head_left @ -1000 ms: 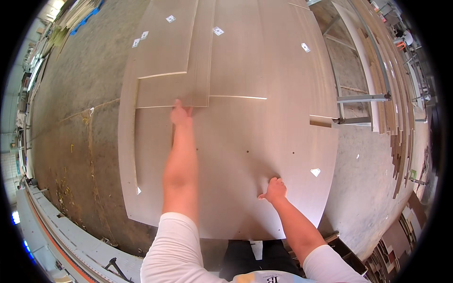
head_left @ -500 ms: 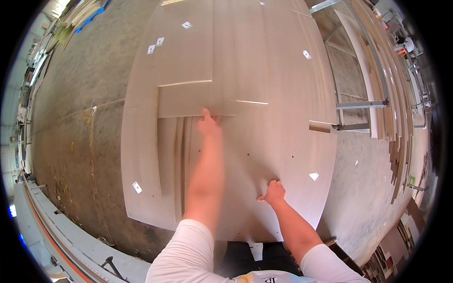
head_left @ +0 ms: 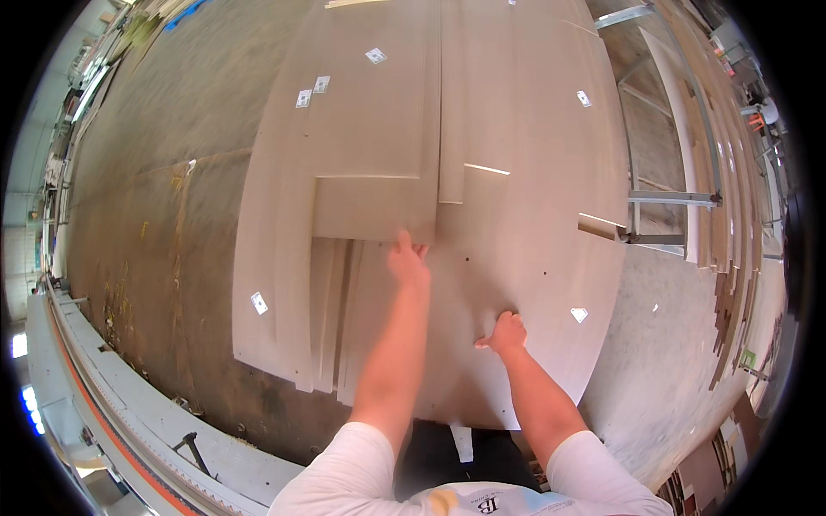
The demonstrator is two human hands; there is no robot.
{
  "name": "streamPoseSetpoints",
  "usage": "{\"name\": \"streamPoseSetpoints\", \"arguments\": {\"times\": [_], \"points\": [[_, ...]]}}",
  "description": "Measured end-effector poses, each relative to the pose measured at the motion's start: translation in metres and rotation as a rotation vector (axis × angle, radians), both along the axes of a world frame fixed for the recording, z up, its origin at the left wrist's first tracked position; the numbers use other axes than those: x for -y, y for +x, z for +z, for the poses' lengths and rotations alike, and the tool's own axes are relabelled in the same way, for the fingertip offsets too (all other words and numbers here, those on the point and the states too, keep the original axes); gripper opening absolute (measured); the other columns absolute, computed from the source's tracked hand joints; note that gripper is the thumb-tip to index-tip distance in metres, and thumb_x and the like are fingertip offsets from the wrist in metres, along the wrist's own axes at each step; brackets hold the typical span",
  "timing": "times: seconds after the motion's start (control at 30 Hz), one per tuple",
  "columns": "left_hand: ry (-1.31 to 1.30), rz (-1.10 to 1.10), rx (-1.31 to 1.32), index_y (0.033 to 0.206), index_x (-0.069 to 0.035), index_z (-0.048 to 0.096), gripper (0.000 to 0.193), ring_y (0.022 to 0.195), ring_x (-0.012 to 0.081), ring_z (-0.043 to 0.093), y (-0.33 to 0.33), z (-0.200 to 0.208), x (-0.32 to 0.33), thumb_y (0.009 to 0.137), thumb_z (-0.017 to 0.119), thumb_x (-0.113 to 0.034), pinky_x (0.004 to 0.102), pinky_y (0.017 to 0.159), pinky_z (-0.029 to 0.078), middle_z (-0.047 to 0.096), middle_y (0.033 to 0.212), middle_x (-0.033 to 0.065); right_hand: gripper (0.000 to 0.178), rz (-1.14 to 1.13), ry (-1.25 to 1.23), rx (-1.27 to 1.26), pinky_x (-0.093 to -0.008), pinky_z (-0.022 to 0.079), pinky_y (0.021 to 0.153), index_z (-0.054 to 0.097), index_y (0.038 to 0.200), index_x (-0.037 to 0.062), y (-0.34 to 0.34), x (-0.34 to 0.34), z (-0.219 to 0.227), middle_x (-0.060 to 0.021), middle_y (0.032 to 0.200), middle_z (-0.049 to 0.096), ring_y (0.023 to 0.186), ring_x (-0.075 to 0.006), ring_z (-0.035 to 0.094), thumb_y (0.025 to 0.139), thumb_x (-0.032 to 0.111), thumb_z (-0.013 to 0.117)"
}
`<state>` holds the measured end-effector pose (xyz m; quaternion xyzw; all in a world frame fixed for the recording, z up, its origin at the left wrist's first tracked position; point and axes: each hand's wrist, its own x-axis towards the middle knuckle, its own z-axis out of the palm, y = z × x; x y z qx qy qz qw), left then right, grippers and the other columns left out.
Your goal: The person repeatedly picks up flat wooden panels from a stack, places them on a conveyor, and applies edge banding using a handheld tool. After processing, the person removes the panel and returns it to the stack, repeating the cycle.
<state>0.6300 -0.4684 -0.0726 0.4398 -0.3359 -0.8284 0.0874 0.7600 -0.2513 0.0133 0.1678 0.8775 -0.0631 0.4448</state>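
Flat brown panels of several sizes lie stacked and overlapping in front of me. My left hand (head_left: 409, 256) grips the near edge of an upper brown panel (head_left: 372, 209), close to its right corner. Its thumb lies on top, and the other fingers are partly hidden at the edge. On the large lower panel (head_left: 540, 249), my right hand (head_left: 503, 331) rests with its thumb spread to the left; its other fingers are partly hidden. Right of the gripped panel lies a narrow board (head_left: 452, 176), with a dark seam between them. A white label (head_left: 579, 316) is on the lower panel.
A metal frame (head_left: 671, 197) stands to the right, beside long stacked boards (head_left: 727, 215). At the lower left runs a long grey machine bed (head_left: 129, 387) with an orange strip. Concrete floor (head_left: 198, 129) lies along the left side.
The gripped panel's right corner has shifted left against the boards beside it, and the seam there now shows. My right hand stays on the lower panel. The whole view has shifted somewhat.
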Motion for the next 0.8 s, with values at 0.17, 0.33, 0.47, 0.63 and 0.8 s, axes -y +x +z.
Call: {"name": "streamPoseSetpoints", "arguments": {"times": [0.17, 0.33, 0.47, 0.63, 0.8], "points": [[-0.027, -0.041, 0.119, 0.111, -0.001, 0.061, 0.026, 0.091, 0.0199, 0.063, 0.068, 0.017, 0.005, 0.106, 0.061, -0.026, 0.0383, 0.089, 0.058, 0.066, 0.105, 0.0090, 0.091, 0.027, 0.021, -0.039, -0.0396, 0.058, 0.092, 0.055, 0.121, 0.0014, 0.012, -0.011, -0.020, -0.0168, 0.124, 0.059, 0.111, -0.0296, 0.066, 0.057, 0.049, 0.099], [-0.053, -0.006, 0.147, 0.110, -0.001, 0.061, 0.026, 0.088, 0.0189, 0.062, 0.149, 0.019, 0.011, 0.104, 0.063, -0.026, 0.0384, 0.082, 0.057, 0.065, 0.100, 0.0070, 0.096, 0.043, 0.002, 0.026, -0.0404, 0.057, 0.092, 0.053, 0.123, -0.0004, 0.007, -0.001, -0.005, -0.0187, 0.126, 0.058, 0.113, -0.0303, 0.065, 0.056, 0.052, 0.099], [-0.035, 0.021, 0.191, 0.111, -0.003, 0.061, 0.025, 0.088, 0.0183, 0.063, 0.216, 0.018, 0.016, 0.103, 0.065, -0.026, 0.0369, 0.078, 0.057, 0.066, 0.097, 0.0052, 0.097, 0.070, 0.036, 0.024, -0.0413, 0.057, 0.093, 0.053, 0.123, -0.0008, 0.009, 0.001, -0.011, -0.0197, 0.127, 0.059, 0.114, -0.0309, 0.065, 0.057, 0.054, 0.098], [-0.094, 0.011, 0.273, 0.108, -0.004, 0.063, 0.025, 0.084, 0.0172, 0.063, 0.302, 0.019, 0.022, 0.102, 0.067, -0.028, 0.0356, 0.074, 0.057, 0.067, 0.097, 0.0052, 0.097, 0.172, 0.034, -0.060, -0.0409, 0.057, 0.093, 0.056, 0.122, -0.0005, 0.017, -0.012, -0.026, -0.0180, 0.123, 0.064, 0.115, -0.0293, 0.065, 0.057, 0.058, 0.097], [-0.077, 0.017, 0.295, 0.109, -0.003, 0.065, 0.026, 0.083, 0.0163, 0.063, 0.388, 0.027, 0.028, 0.101, 0.067, -0.028, 0.0334, 0.073, 0.057, 0.068, 0.097, 0.0059, 0.096, 0.211, 0.034, -0.017, -0.0405, 0.057, 0.092, 0.057, 0.120, -0.0008, 0.016, -0.007, -0.020, -0.0162, 0.124, 0.066, 0.114, -0.0280, 0.067, 0.057, 0.060, 0.096]]}}
